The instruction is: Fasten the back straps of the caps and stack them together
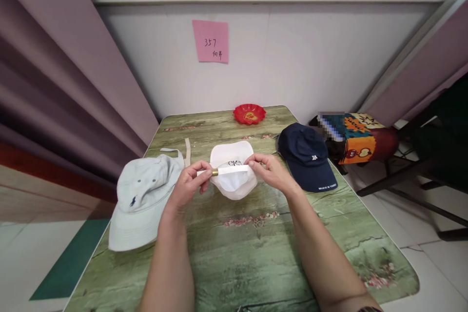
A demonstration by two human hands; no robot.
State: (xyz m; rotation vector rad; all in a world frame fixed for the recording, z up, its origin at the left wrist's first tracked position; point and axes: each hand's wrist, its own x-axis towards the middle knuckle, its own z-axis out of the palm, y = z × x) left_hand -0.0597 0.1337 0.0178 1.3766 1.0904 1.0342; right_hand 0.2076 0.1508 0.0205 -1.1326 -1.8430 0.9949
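Observation:
A white cap (234, 187) with dark lettering is between my hands over the middle of the table, its back strap stretched across the opening. My left hand (188, 183) pinches the left end of the strap, beside a small brass-coloured buckle (214, 172). The strap's right side is pinched by my right hand (268, 169) between thumb and fingers. Left of my left hand lies a pale grey-green cap (146, 195) with a small dark logo, its strap ends loose. A navy cap (305, 156) with white lettering rests to the right of my right hand.
A red scalloped dish (249, 114) stands at the far edge of the green wood-patterned table (244, 253). On the wall behind is a pink note (211, 41). Purple curtains (54, 34) hang at the left, and a patterned cloth item (358, 139) sits beyond the table's right edge.

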